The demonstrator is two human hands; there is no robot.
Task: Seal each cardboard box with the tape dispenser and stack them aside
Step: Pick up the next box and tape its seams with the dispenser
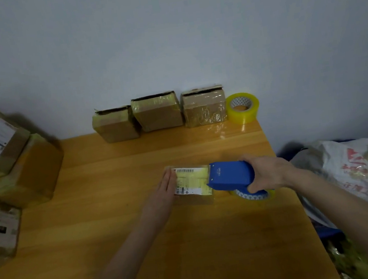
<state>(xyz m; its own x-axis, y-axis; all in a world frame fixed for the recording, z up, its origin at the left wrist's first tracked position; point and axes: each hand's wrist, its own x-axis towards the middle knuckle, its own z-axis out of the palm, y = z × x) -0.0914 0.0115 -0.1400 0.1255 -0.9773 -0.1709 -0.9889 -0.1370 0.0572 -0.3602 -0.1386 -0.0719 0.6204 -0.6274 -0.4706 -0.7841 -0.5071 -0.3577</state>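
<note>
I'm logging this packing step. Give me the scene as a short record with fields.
left hand: flat, at the left edge of the labelled box
right hand: grips the blue tape dispenser at the box's right edge
far edge of table: three boxes in a row, spare tape roll right of them
left side: stacked boxes

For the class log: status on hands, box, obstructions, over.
Left hand flat against small brown cardboard box, left end. Right hand grips blue plastic tape dispenser at box's right edge. Nothing blocking box top.
</note>
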